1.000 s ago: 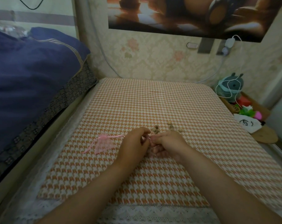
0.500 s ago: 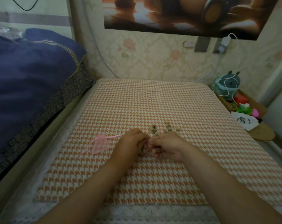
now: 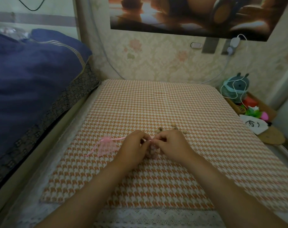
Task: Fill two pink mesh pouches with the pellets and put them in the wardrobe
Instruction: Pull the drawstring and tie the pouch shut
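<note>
2 hands on the held pouch (image 3: 152,152), flat pouch (image 3: 107,145) off to the left

Both hands meet over the middle of the mat (image 3: 156,104), knuckles up. The left hand (image 3: 133,145) and right hand (image 3: 173,143) each have their fingers curled in. Their fingertips come together on a thin pink cord (image 3: 150,141) at the top of the held pouch, and both pinch it. The pouch sits directly under and between the 2 hands, resting on the mat. Only a lumpy pink strip of it shows in the gap between them. How full it is cannot be told.

The flat pouch lies on the mat just left of the left hand, apart from it. 1 of its ribbons (image 3: 118,138) runs right toward that hand's knuckles. Whether ribbon and hand touch cannot be told. Another ribbon trails down and left.

A few loose pellets (image 3: 173,124) lie on the mat just beyond the right hand's knuckles, close to the fingers and not held.

A white lace edge (image 3: 140,216) shows below the mat. A blue quilt (image 3: 33,88) is piled to the left. A poster (image 3: 189,14) hangs on the far wall, and a plush toy (image 3: 237,86) sits at the right.
</note>
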The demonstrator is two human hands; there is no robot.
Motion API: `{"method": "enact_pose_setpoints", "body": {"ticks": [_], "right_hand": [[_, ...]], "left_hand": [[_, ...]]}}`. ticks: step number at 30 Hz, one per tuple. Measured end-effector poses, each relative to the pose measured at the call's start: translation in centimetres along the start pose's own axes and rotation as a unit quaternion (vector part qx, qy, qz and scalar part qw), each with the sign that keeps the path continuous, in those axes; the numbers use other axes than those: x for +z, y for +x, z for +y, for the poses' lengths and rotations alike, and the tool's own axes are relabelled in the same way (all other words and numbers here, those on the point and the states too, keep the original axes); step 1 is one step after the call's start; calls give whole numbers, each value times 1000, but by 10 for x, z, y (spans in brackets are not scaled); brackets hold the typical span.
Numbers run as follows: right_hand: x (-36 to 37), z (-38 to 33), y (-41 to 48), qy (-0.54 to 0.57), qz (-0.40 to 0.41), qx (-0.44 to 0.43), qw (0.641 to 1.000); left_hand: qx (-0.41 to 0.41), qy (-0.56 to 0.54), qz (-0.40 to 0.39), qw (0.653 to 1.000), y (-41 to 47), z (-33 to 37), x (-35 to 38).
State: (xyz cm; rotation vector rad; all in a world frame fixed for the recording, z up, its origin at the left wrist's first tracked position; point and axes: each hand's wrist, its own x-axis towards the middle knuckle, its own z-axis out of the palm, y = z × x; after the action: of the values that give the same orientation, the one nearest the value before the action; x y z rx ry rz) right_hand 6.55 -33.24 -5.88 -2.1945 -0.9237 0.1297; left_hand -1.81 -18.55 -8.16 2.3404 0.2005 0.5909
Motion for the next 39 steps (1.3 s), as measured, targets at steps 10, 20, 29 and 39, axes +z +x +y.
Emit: {"method": "enact_pose_setpoints", "body": {"ticks": [10,20,29,39], "right_hand": [[2,-7,-3,247,-112,163,949],[1,-7,-3,236,-103,139,956],[-2,-9,-3,236,-92,152,955],[-7,0,-2,194,-59,196,959]], "left_hand": [[-47,-52,27,997,-6,3,-3],[-76,-112,38,990,-7,8,-1],[-85,-111,55,989,-7,8,2],[-187,-118,65,973,-9,8,3]]}}
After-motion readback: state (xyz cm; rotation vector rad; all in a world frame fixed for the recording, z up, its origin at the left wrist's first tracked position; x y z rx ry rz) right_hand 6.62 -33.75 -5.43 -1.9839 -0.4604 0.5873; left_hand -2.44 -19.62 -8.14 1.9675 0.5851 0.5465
